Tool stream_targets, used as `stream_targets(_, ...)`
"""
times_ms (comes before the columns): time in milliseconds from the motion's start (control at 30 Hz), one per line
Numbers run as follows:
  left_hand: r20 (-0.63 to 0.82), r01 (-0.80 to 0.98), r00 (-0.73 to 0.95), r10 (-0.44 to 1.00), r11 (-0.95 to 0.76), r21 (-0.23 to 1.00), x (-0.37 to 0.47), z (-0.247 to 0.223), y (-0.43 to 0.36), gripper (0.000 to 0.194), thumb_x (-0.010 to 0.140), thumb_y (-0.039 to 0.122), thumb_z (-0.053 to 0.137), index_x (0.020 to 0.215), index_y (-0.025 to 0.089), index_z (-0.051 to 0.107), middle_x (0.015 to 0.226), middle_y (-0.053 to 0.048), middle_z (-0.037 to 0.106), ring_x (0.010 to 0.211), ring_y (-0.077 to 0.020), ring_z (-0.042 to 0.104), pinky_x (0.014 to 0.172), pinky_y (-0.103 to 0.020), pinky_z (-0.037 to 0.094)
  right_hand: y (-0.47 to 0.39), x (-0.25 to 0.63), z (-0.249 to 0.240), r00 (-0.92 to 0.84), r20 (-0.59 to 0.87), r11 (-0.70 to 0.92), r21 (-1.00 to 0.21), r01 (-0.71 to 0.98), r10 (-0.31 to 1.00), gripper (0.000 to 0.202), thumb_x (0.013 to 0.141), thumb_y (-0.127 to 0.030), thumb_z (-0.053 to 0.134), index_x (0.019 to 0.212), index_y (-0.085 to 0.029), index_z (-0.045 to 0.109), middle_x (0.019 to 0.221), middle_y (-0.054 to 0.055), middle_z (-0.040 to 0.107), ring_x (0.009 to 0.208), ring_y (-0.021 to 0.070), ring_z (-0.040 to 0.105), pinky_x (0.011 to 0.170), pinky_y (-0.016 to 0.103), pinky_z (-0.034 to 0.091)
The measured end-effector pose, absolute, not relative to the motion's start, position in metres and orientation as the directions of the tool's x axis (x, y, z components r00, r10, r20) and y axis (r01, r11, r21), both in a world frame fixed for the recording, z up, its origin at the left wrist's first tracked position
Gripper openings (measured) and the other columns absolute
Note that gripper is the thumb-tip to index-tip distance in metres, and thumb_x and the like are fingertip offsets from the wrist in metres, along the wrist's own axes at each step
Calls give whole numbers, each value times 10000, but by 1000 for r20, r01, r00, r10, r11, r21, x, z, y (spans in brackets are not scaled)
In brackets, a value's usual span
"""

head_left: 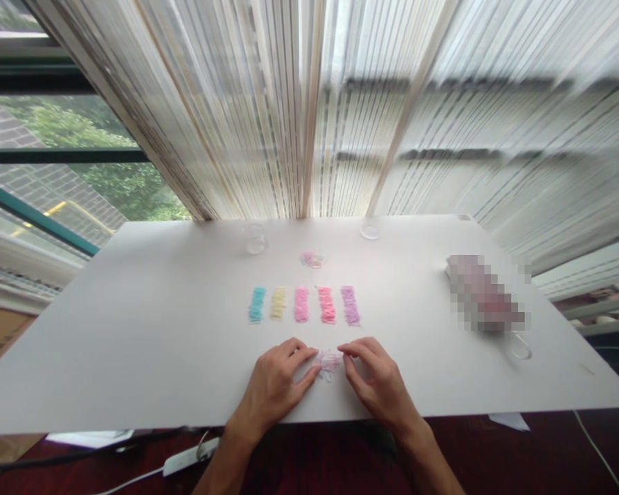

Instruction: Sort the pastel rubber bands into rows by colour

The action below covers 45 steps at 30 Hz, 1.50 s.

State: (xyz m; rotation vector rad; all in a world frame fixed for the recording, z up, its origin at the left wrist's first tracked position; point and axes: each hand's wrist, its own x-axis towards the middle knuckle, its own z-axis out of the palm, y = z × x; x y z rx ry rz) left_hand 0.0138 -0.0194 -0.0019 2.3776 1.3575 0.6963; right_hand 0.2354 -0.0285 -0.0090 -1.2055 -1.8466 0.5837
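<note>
A small loose pile of pale pink and lilac paper clips (329,360) lies near the table's front edge, between my two hands. My left hand (277,378) rests at the pile's left side, its thumb and index finger apart and their tips touching the edge of the clips. On the right side, my right hand (379,377) has thumb and index fingertips close together in a pinch; whether a clip is between them is too small to see. Beyond the hands stand neat columns of clips: blue (256,305), yellow (278,302), pink (301,304), coral (327,305) and purple (350,305).
Farther back lies a mixed heap of clips (313,259). Clear round containers (256,240) and a clear lid-like disc (370,230) sit near the curtain (268,103). A blurred reddish pouch (482,292) with a loop lies right. Below is a power strip (190,457).
</note>
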Motion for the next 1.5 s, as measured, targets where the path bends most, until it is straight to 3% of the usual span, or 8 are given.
stream_targets(300,269,684,430,862,-505,526,22,-2,-15,82,944,202,644,927,219,723,858,-22,700,771,-175,681,713,-280,547,-26,227,-12,-268,383,465,-662,588,884,120,948,-150,629,1025,-223,686,907,54,653,876,228,633,781,369,552)
stream_targets(733,281,557,420,863,-489,671,20,0,-15,142,997,232,600,972,215,738,878,-34,724,793,-165,697,717,-255,549,-26,231,-13,-297,377,480,-673,562,877,85,964,-191,642,1011,-232,700,898,52,650,863,220,615,773,372,545)
stream_targets(1333,307,513,403,862,-490,705,16,4,-13,130,987,224,600,972,213,729,892,-51,763,827,-177,725,751,-273,579,-27,231,-12,-257,379,457,-718,525,889,112,960,-186,631,1012,-241,713,884,47,658,853,214,633,755,361,571)
stream_targets(1433,325,571,321,890,-456,683,2,2,-8,135,986,257,601,970,215,728,907,-45,765,821,-175,722,755,-271,580,-27,232,-12,-250,386,460,-720,519,888,113,961,-177,630,1023,-238,701,894,51,660,862,216,636,756,359,569)
stream_targets(1500,343,646,171,924,-368,668,-16,-1,-4,143,981,284,604,953,214,726,924,-43,765,798,-170,711,698,-256,570,-27,232,-11,-249,386,459,-721,519,888,111,967,-177,622,1024,-237,697,896,52,659,864,217,637,754,358,568)
